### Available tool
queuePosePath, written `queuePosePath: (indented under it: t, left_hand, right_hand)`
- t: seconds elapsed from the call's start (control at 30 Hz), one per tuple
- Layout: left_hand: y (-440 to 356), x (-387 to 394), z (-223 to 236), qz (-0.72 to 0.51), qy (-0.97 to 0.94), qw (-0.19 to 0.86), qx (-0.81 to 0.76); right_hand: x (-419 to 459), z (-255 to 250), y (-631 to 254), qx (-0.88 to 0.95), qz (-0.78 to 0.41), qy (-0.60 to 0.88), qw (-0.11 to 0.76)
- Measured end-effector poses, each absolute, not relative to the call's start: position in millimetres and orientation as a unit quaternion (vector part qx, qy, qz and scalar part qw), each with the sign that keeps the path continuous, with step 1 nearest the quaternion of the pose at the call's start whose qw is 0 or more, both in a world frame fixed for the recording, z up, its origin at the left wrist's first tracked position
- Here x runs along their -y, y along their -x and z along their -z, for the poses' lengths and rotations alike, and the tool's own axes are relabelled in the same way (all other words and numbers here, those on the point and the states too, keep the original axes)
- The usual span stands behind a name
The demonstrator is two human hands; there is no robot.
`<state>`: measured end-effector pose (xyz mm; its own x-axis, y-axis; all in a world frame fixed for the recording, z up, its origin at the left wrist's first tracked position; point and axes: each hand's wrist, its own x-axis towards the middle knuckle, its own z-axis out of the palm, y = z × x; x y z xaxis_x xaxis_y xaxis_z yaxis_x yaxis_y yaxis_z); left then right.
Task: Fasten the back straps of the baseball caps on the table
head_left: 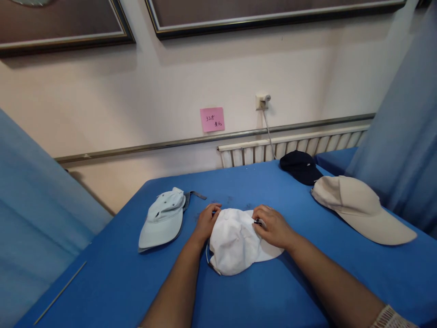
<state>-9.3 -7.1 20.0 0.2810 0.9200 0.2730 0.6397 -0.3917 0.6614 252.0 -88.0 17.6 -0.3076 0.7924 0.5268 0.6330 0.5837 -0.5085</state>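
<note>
A white baseball cap (234, 241) lies on the blue-covered table in front of me, its brim turned to the right and its back strap to the left. Against the cap's far left side rests my left hand (207, 221), fingers curled at the crown's edge, some fingertips hidden. My right hand (273, 226) grips the front of the crown near the brim, beside a small dark mark on the fabric. To the left is a pale blue cap (165, 216) with a loose grey strap.
A large beige cap (358, 202) and a black cap (300, 166) lie at the right on the table (112, 273). A thin stick (59, 293) lies near its left edge. Blue curtains (30, 218) hang on both sides. Behind are a radiator (283, 148), a rail and a plugged-in cord.
</note>
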Motion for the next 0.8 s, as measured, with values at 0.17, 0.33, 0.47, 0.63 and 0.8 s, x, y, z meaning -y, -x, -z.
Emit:
queuePosePath:
  t: [0.17,0.33,0.47,0.63,0.8]
  left_hand:
    - [9,7,-20,-0.317,-0.771,0.241,-0.497]
    - [7,9,-20,-0.316,-0.782,0.262,-0.47]
    - [6,11,-21,-0.32,-0.777,0.263,-0.473]
    - [6,8,-19,-0.33,-0.77,0.259,-0.48]
    - [5,3,-12,-0.347,-0.764,0.252,-0.483]
  right_hand:
    - [80,-6,-250,0.774,-0.16,0.423,0.443]
    - [68,11,-249,0.586,-0.454,0.409,0.532]
    - [66,14,-250,0.548,-0.53,0.384,0.521]
    - [71,9,-252,0.593,-0.495,0.371,0.515]
    - [74,5,-254,0.647,-0.434,0.375,0.502]
